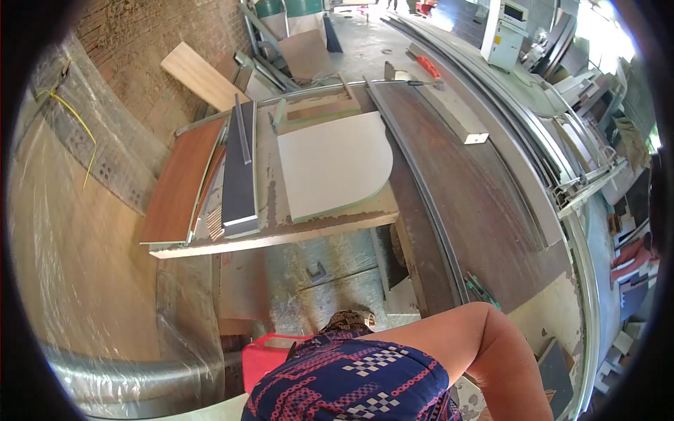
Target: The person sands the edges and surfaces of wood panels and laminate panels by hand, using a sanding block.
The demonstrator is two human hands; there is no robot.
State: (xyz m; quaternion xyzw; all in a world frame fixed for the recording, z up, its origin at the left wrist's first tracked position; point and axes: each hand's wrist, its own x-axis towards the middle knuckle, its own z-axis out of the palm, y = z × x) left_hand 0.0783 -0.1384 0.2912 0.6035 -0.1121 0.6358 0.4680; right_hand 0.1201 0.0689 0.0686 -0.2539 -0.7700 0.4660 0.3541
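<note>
Neither of my hands shows. My bent right arm (pixel 502 351) rises at the lower right, and its forearm runs left behind my patterned blue shirt (pixel 351 382), where the hand is hidden. Ahead, on a worn workbench (pixel 337 216), lies a pale board with one rounded corner (pixel 335 165). To its left are a dark narrow panel (pixel 240 189) with a thin dark strip (pixel 242 130) on top and a reddish-brown panel (pixel 184 184). Close to my elbow, a small green-handled tool (pixel 483 291) rests on the brown tabletop (pixel 484 203).
A red plastic seat (pixel 263 358) stands beside me at lower left. Plastic sheeting (pixel 77 245) covers large boards on the left. Long metal strips (pixel 421 179) and a pale beam (pixel 449 105) lie along the right-hand table. A white machine cabinet (pixel 504 38) stands farther back.
</note>
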